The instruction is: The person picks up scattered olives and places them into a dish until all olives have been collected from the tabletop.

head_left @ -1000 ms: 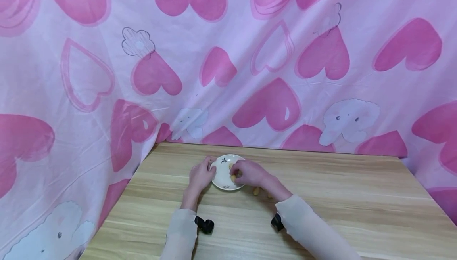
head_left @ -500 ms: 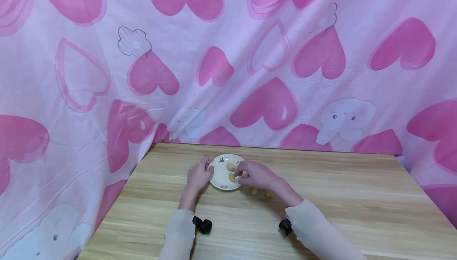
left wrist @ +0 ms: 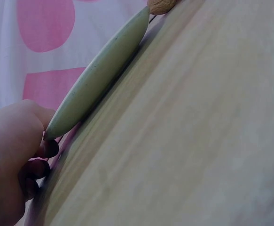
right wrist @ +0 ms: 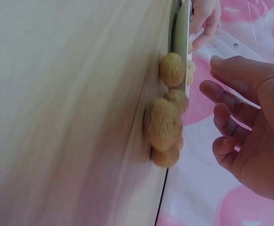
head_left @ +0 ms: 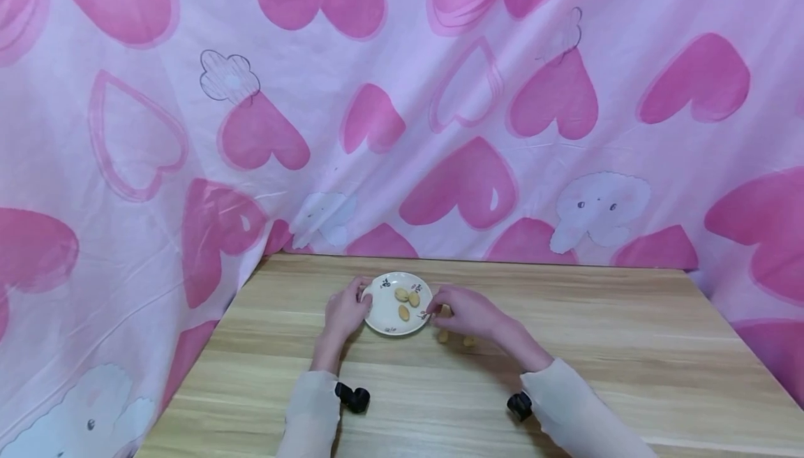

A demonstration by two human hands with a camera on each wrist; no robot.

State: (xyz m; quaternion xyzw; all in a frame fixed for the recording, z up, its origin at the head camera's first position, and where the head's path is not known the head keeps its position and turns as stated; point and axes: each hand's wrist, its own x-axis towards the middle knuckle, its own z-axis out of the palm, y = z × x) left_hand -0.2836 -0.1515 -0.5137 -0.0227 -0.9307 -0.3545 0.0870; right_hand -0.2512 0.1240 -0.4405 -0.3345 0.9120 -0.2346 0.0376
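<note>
A small white plate (head_left: pixel 381 315) with a dark floral pattern lies on the table, bearing three walnuts (head_left: pixel 404 313) in their shells. My left hand (head_left: pixel 345 310) pinches the plate's left rim, thumb on top and fingers beneath; the left wrist view shows the plate's pale underside (left wrist: pixel 97 84) in that grip. Just off the plate's right edge, my right hand (head_left: pixel 470 311) hovers with loosely bent fingers and nothing between them. Below this hand, several more walnuts (right wrist: pixel 162 125) sit on the table to the right of the plate, partly hidden by it in the head view.
The wooden table (head_left: pixel 597 346) ends at the back against a pink cloth (head_left: pixel 427 46) with hearts, which also hangs along the left side. A small black camera (head_left: pixel 353 398) is strapped at the left wrist, another black camera (head_left: pixel 519 405) at the right.
My right hand has drawn back rightward from over the plate, its fingers loosened. Three walnuts now show on the plate, where two showed before. My left hand keeps its hold on the rim.
</note>
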